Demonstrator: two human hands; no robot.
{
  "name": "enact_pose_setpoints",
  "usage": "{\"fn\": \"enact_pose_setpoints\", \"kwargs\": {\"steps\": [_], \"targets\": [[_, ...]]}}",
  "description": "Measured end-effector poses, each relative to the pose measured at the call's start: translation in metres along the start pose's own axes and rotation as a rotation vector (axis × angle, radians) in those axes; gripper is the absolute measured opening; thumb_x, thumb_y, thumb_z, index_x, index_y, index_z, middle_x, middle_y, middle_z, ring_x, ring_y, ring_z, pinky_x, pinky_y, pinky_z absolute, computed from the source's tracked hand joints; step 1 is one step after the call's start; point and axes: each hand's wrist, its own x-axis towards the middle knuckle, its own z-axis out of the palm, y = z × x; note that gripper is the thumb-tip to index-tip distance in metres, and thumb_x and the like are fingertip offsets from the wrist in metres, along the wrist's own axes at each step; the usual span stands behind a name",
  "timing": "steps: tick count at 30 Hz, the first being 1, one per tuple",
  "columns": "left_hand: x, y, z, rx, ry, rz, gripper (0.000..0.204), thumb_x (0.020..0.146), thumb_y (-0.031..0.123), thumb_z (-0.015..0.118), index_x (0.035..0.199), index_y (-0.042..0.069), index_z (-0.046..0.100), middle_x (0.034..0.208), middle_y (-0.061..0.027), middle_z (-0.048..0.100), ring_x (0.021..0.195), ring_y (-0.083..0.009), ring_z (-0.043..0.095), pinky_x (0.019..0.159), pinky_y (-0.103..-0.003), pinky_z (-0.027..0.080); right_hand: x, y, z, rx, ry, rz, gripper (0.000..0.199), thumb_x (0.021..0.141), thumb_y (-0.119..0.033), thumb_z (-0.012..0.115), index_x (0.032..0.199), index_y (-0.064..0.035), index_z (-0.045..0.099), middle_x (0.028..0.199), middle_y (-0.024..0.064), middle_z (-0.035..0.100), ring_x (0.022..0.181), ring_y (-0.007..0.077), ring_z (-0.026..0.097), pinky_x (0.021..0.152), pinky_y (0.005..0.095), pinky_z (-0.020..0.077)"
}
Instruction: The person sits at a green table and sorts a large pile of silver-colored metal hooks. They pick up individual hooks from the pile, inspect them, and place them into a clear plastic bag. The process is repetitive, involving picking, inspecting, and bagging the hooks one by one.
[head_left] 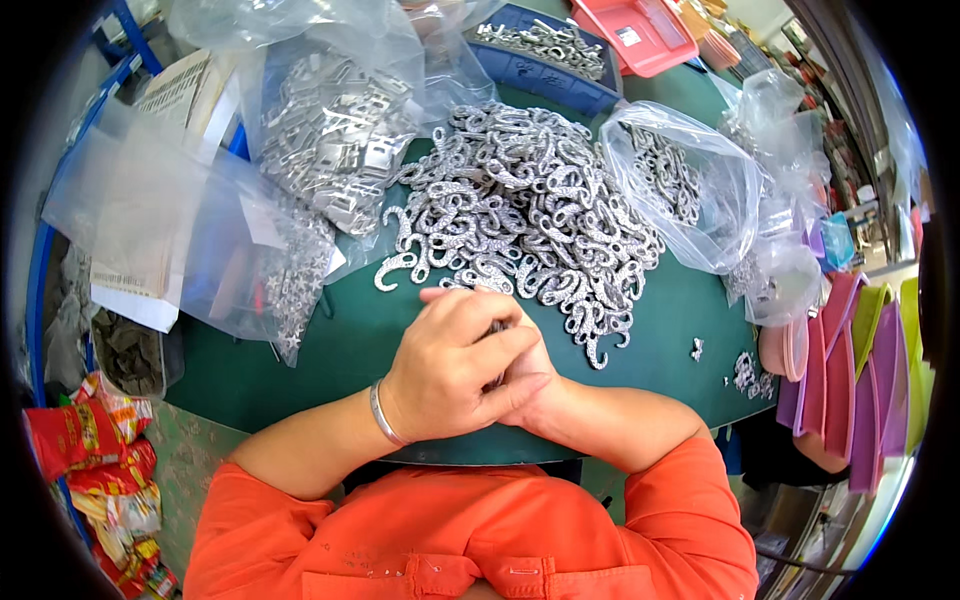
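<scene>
My left hand (450,350), with a silver bangle (384,414) at its wrist, is closed over my right hand (532,372) above the table's near edge. The fingers of both hands are folded together. A dark, greyish bit shows in the gaps between them, but I cannot make out what it is. Most of my right hand's fingers are hidden beneath the left. Just beyond the hands lies a large heap of silver hook-shaped metal pieces (540,200) with textured surfaces and looped ends.
The green table (350,350) bears plastic bags of metal parts (340,140) at left and a bag of star-shaped pieces (290,280). A clear bag (700,190) opens at right. Behind stand a blue bin (545,60) and a red tray (640,35). Small bits (750,378) lie at right.
</scene>
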Motion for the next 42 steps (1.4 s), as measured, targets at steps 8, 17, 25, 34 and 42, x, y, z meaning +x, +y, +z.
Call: {"fn": "enact_pose_setpoints", "kwargs": {"steps": [8, 17, 25, 34, 42], "targets": [[-0.007, -0.002, 0.001, -0.235, 0.186, -0.045, 0.014, 0.075, 0.003, 0.063, 0.089, 0.005, 0.062, 0.088, -0.0104, 0.062, 0.081, -0.0259, 0.060, 0.087, -0.043, 0.043, -0.015, -0.027, -0.031, 0.260, 0.070, -0.008, 0.035, 0.084, -0.040, 0.044, 0.105, -0.0149, 0.056, 0.093, 0.0062, 0.059, 0.067, 0.0225, 0.059, 0.037, 0.0287, 0.0376], [-0.010, -0.014, 0.011, -0.897, 0.417, -0.683, 0.012, 0.092, 0.009, 0.049, 0.097, 0.000, 0.054, 0.078, -0.0059, 0.055, 0.073, -0.0138, 0.053, 0.073, -0.028, 0.045, -0.032, -0.252, -0.090, 0.098, 0.163, -0.971, 0.066, 0.097, -0.026, 0.032, 0.138, 0.0043, -0.009, 0.142, 0.0350, -0.001, 0.130, 0.0533, 0.012, 0.104, 0.0594, 0.0284], [-0.011, -0.026, 0.009, -0.806, 0.504, -0.719, 0.024, 0.087, 0.003, 0.052, 0.111, 0.002, 0.049, 0.093, -0.0052, 0.054, 0.086, -0.0133, 0.052, 0.080, -0.027, 0.042, -0.016, -0.124, -0.041, -1.376, 0.448, -0.907, 0.009, 0.082, -0.009, 0.064, 0.089, -0.0043, 0.067, 0.089, 0.0023, 0.065, 0.073, 0.0098, 0.058, 0.066, 0.0242, 0.0460], [-0.024, -0.037, 0.024, -0.212, -0.013, -0.621, 0.040, 0.080, -0.002, 0.053, 0.119, 0.002, 0.044, 0.114, -0.0107, 0.052, 0.111, -0.0195, 0.051, 0.096, -0.035, 0.039, -0.001, -0.056, -0.040, -2.114, 0.124, -0.840, 0.029, 0.070, -0.022, 0.073, 0.085, -0.0008, 0.059, 0.083, 0.0130, 0.054, 0.081, 0.0312, 0.055, 0.070, 0.0404, 0.0461], [-0.032, -0.017, 0.037, -0.932, 0.000, -0.844, 0.035, 0.084, -0.007, 0.048, 0.118, 0.000, 0.042, 0.107, -0.0095, 0.054, 0.104, -0.0169, 0.053, 0.093, -0.031, 0.042, -0.043, -0.055, -0.062, -1.972, 0.102, -0.737, 0.024, 0.072, -0.010, 0.070, 0.093, -0.0012, 0.061, 0.084, 0.0124, 0.058, 0.077, 0.0301, 0.059, 0.066, 0.0369, 0.0488]]}}
